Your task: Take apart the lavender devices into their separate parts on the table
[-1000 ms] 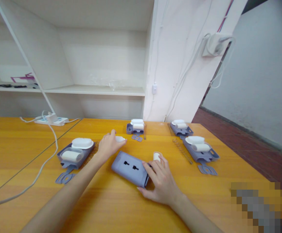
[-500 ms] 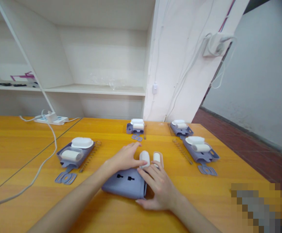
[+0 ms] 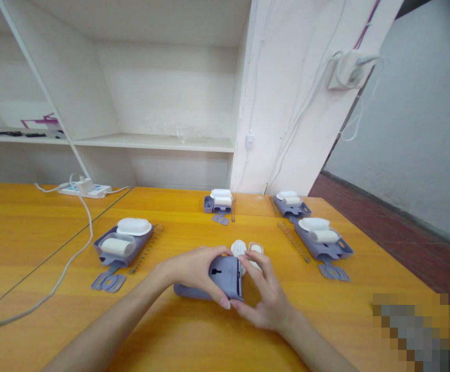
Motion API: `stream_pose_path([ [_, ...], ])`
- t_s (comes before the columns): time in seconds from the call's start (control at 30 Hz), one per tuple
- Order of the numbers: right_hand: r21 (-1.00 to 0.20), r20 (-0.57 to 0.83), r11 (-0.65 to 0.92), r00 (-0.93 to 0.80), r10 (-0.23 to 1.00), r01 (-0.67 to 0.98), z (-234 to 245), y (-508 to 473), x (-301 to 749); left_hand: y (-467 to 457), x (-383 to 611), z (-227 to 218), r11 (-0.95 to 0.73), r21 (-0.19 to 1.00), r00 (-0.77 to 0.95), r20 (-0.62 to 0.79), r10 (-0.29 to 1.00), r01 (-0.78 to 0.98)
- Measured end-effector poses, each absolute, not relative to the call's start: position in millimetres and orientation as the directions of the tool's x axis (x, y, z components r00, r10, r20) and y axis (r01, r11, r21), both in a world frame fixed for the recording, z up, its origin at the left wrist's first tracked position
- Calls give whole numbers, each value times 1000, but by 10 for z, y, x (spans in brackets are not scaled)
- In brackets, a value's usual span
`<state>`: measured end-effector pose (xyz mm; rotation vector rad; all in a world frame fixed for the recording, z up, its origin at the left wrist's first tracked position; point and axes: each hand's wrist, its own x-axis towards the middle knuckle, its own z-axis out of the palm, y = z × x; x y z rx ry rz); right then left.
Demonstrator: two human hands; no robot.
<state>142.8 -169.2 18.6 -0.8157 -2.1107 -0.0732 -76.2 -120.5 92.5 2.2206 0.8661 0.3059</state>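
A lavender plastic case (image 3: pixel 225 274) with dark slots in its top lies tilted on the orange table (image 3: pixel 34 237), its right end lifted. My left hand (image 3: pixel 194 268) grips its left side, thumb under the near edge. My right hand (image 3: pixel 266 292) holds its right end with curled fingers. Just behind the case, touching it, are a ribbed white cap (image 3: pixel 238 248) and a small clear cup with a white roll (image 3: pixel 255 250).
Similar lavender trays with white parts sit at the left (image 3: pixel 121 243), back centre (image 3: pixel 220 201), back right (image 3: pixel 289 202) and right (image 3: pixel 321 238), with springs and flat clips beside them. A white power strip (image 3: pixel 85 189) and its cable cross the left. A white shelf stands behind.
My left hand came from the back, set the ribbed white cap next to the cup, then gripped the case. Both hands have tilted the case's right end up and drawn it nearer.
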Motion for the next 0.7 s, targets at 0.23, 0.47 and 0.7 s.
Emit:
stream_pose_path([
  [0.23,-277,715,775,-416,561,569,202,-1686,1418,-1242,-767,929,-526,689,720,8,693,498],
  [0.47,-395,725,705,-272,633,589,189,-1638,1419,-1250,-715,885,-457,713,554,115,825,532],
  [0.7,-430,708,700,-269,653,570,167,-1660,1413,-1242,-557,899,-355,888,224,297,928,294],
])
